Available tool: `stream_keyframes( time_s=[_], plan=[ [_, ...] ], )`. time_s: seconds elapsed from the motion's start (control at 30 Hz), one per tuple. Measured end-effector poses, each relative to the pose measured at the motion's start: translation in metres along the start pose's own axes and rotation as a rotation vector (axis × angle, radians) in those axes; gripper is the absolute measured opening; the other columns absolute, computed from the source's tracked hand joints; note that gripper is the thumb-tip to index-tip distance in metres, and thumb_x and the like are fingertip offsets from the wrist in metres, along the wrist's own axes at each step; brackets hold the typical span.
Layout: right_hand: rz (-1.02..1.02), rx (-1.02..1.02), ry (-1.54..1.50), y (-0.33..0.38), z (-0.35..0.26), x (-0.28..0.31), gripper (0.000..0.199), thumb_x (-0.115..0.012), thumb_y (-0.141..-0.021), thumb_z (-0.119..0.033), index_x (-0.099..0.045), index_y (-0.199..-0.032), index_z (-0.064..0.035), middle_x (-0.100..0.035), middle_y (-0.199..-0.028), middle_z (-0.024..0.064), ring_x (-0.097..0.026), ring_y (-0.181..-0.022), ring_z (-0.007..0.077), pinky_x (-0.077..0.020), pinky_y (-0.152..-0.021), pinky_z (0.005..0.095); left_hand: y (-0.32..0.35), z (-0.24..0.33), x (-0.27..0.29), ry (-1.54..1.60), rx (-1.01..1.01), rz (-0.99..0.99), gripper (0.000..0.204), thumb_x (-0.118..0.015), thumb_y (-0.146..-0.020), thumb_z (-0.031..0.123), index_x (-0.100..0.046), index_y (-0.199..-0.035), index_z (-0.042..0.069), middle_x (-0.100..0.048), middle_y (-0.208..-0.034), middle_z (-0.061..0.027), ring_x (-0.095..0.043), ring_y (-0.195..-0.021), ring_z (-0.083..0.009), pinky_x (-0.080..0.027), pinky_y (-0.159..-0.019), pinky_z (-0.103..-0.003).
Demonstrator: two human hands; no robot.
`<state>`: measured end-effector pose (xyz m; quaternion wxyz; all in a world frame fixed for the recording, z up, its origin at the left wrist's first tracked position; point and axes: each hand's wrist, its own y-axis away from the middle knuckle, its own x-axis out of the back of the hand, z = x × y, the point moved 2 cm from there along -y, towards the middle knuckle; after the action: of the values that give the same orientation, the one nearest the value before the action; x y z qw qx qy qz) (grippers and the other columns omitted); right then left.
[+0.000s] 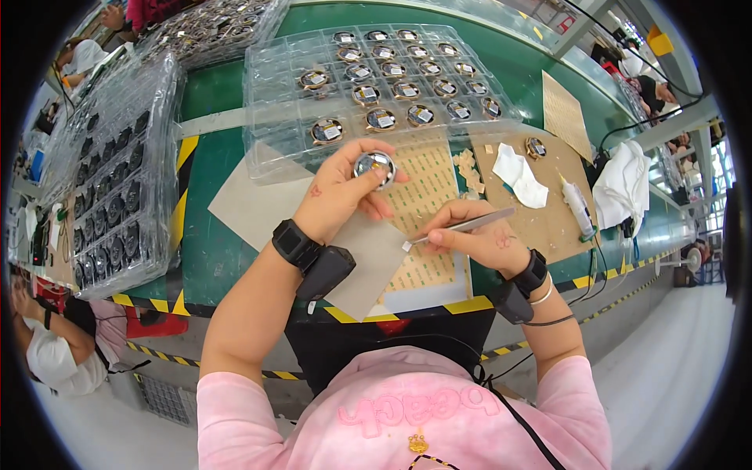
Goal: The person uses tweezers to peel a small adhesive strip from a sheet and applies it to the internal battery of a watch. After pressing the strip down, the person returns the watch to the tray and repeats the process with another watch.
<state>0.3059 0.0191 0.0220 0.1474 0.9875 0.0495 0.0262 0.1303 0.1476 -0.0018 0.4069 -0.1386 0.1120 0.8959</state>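
Note:
My left hand [338, 192] holds a small round fan part [374, 167] with a shiny silver face, raised above the green bench. My right hand [478, 235] grips metal tweezers [462, 226]; their tip carries a tiny pale sticker over a sheet of small adhesive pads [427, 188]. The two hands are a short way apart. Both wrists wear black bands with small black devices attached.
A clear plastic tray [266, 86] of several round fan parts lies beyond my hands. More stacked trays [117, 180] stand at the left. A grey sheet [251, 204], a brown board [548, 211] with a white cloth, and a glue bottle [578, 207] lie nearby. Another person sits at lower left.

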Motion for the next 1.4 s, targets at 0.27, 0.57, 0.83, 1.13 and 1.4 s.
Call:
stream_keyframes(
  time_s=[0.27,0.57,0.83,1.13,1.4],
  plan=[
    [0.009,0.014,0.206,0.002,0.018,0.005,0.019,-0.071,-0.080,-0.015,-0.067,-0.091,0.0005,-0.067,-0.083,0.0038,-0.060,-0.077,0.0071,-0.0473,-0.069,0.0212,0.001,-0.019,-0.014,-0.438,0.072,-0.146,0.025,-0.046,-0.092,0.006,-0.049,-0.117,0.006,-0.065,-0.100,-0.0096,-0.067,-0.076,-0.0147,-0.051,-0.056,-0.021],
    [0.004,-0.036,0.078,-0.005,0.024,0.005,0.012,-0.066,-0.083,-0.005,-0.066,-0.091,0.0025,-0.067,-0.082,0.0069,-0.063,-0.074,0.0098,-0.0514,-0.067,0.0211,0.000,-0.016,-0.014,-0.436,0.170,-0.245,0.026,-0.045,-0.092,0.006,-0.050,-0.117,0.007,-0.064,-0.099,-0.0090,-0.067,-0.077,-0.0142,-0.049,-0.056,-0.022],
    [-0.046,-0.184,0.031,-0.014,0.021,0.004,0.015,-0.066,-0.084,-0.012,-0.064,-0.090,0.0017,-0.067,-0.080,0.0069,-0.065,-0.071,0.0091,-0.0508,-0.062,0.0185,-0.001,-0.019,-0.014,-0.478,0.133,-0.253,0.026,-0.046,-0.092,0.005,-0.050,-0.117,0.007,-0.063,-0.099,-0.0084,-0.067,-0.076,-0.0140,-0.049,-0.056,-0.022],
    [-0.046,-0.259,-0.021,-0.016,0.017,0.001,0.018,-0.067,-0.085,-0.017,-0.063,-0.087,-0.0004,-0.067,-0.078,0.0067,-0.065,-0.069,0.0090,-0.0496,-0.059,0.0172,0.000,-0.019,-0.015,-0.476,0.126,-0.252,0.026,-0.046,-0.091,0.004,-0.052,-0.116,0.007,-0.058,-0.095,-0.0067,-0.067,-0.074,-0.0143,-0.050,-0.056,-0.022],
    [-0.068,-0.257,0.014,-0.017,0.015,-0.001,0.018,-0.067,-0.084,-0.018,-0.065,-0.088,-0.0008,-0.067,-0.080,0.0042,-0.064,-0.068,0.0070,-0.0484,-0.058,0.0166,0.001,-0.019,-0.014,-0.484,0.113,-0.264,0.027,-0.046,-0.090,0.004,-0.052,-0.116,0.007,-0.058,-0.094,-0.0065,-0.067,-0.073,-0.0142,-0.050,-0.056,-0.022]
  ],
)
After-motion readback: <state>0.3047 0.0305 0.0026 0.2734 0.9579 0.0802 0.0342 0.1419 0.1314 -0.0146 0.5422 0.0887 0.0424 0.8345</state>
